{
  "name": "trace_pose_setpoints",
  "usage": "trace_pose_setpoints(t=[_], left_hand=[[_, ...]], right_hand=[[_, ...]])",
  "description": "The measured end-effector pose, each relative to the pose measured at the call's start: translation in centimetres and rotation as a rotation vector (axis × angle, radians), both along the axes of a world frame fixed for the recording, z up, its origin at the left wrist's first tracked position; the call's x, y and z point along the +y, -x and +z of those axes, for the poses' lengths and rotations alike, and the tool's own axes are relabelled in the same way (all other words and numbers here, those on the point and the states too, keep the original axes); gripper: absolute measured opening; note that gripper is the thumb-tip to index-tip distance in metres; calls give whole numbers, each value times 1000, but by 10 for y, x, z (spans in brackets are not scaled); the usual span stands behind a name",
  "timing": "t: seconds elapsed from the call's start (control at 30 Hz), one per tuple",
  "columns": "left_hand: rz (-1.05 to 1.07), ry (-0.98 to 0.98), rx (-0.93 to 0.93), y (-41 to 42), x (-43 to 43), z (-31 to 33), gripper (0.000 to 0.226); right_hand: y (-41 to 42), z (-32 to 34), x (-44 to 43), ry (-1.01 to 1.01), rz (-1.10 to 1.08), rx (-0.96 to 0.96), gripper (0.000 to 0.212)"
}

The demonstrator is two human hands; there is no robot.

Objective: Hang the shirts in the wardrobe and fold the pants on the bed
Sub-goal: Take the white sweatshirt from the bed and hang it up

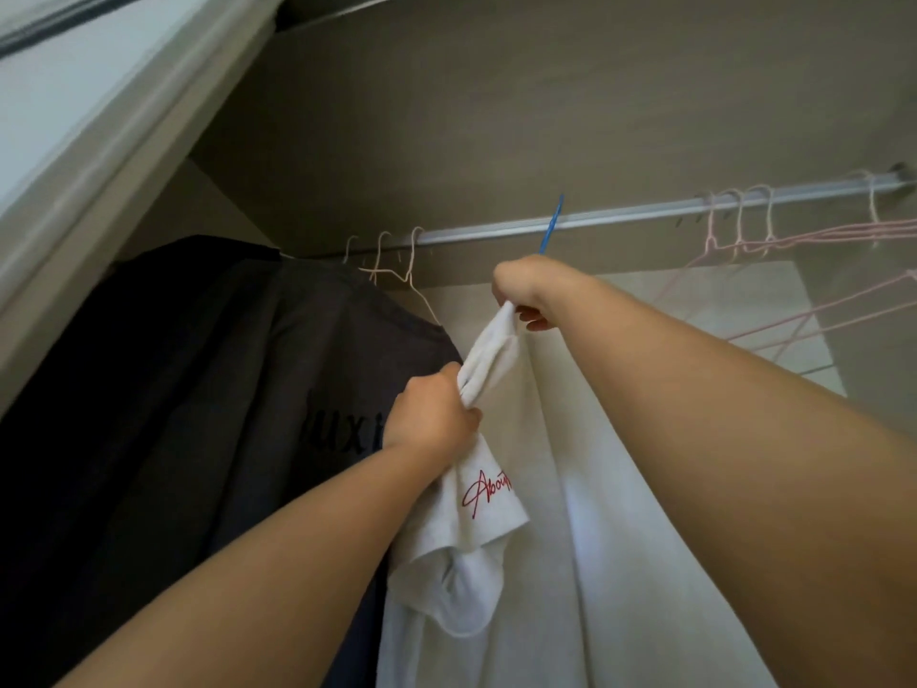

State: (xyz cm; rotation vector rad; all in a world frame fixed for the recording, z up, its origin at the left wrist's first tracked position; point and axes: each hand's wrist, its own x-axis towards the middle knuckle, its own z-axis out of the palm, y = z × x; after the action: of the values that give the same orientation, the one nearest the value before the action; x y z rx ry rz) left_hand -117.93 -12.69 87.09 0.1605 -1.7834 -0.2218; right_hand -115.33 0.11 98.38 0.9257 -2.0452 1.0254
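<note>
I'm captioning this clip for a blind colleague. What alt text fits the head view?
Two hands hold a white shirt on a blue hanger at the wardrobe rail: the right hand grips its top, the left hand bunches fabric lower down. A dark shirt hangs at left, empty pink hangers at right.

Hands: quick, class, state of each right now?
Left hand: closed, gripping the white shirt.
Right hand: closed, holding the shirt under the blue hanger.

Wardrobe (pixel 496 116) w/ taupe panels, metal rail (pixel 645 210)
</note>
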Motion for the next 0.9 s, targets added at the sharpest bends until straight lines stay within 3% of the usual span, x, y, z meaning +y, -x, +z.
trace_pose_setpoints(t=[0.23,0.63,0.83,0.9], left_hand=[[-151,-142,-39,-10,-4,2,36],[-389,-233,-137,-16,21,7,24],[-232,-332,-59,-38,8,-8,40],[-167,-330,-32,-45,6,-10,47]], right_hand=[[-10,3,-12,-85,43,33,19],[-18,14,-33,-161,12,99,24],[-10,7,-56,0,12,133,64],[-15,5,-63,-82,19,188,77]])
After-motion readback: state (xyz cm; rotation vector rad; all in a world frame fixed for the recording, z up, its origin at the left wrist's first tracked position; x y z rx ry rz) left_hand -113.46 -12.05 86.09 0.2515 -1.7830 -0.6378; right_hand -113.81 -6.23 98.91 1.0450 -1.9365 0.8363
